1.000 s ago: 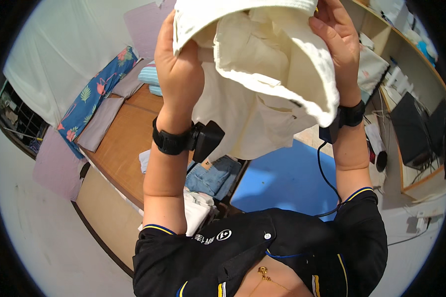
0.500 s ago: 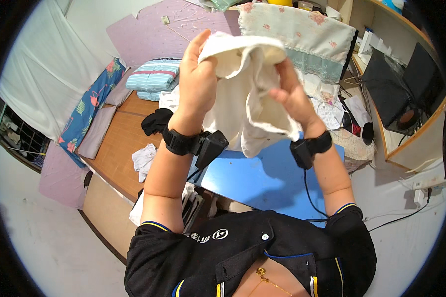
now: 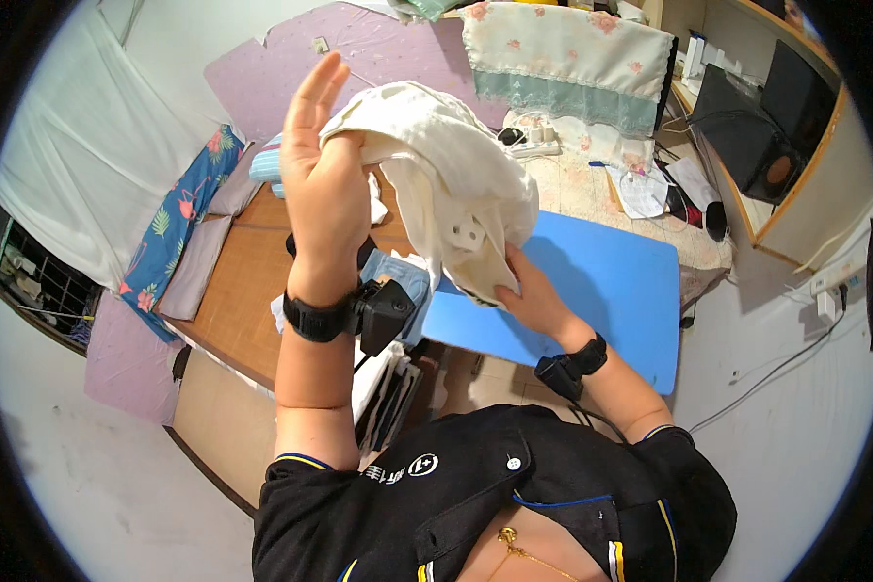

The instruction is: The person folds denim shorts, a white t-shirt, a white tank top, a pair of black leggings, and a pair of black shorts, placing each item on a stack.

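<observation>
- The white garment [image 3: 456,136] is held up in the air, partly above the blue table [image 3: 616,291], at three o'clock from the left hand [image 3: 328,209] and eleven o'clock from the right hand [image 3: 538,299].
- Left fingers stretch toward twelve, thumb at the cloth's edge; whether it pinches, I cannot tell.
- The right hand grips the lower edge.
- Its long axis slants from ten to four o'clock.
- Creamy, creased, bunched cloth, folds gaping low down.
</observation>
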Tool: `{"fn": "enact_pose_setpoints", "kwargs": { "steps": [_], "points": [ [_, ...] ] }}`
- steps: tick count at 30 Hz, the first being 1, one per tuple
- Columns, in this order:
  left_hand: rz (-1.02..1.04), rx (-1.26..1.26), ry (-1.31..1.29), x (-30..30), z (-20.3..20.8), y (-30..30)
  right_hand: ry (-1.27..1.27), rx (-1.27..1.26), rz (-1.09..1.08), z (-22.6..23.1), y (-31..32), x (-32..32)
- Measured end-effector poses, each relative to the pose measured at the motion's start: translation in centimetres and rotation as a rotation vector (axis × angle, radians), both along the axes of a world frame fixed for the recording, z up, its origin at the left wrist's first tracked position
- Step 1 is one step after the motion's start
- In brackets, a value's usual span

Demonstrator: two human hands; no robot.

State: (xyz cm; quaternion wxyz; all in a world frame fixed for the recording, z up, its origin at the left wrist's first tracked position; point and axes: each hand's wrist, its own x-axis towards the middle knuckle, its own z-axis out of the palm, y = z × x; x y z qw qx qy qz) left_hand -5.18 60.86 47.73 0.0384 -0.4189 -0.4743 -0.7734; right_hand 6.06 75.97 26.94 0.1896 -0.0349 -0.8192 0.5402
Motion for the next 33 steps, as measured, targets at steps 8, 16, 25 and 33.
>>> {"fn": "enact_pose_setpoints", "kwargs": {
  "steps": [8, 16, 25, 33],
  "points": [
    [-0.04, 0.169, 0.081, -0.1, -0.6, -15.0, 0.1, -0.212, -0.222, 4.7, -7.1, 7.2],
    [-0.086, 0.26, 0.176, -0.5, 0.0, -22.0, 0.676, -0.147, -0.678, 16.9, -13.6, 17.6],
    [0.015, -0.248, 0.243, -2.0, -3.9, -21.9, 0.344, 0.194, -0.791, 17.7, -13.7, 20.4],
    [-0.323, -0.749, -0.074, -0.3, -12.3, -19.0, -0.199, 0.118, -0.717, 10.4, -11.0, 24.1]
  ]
}}
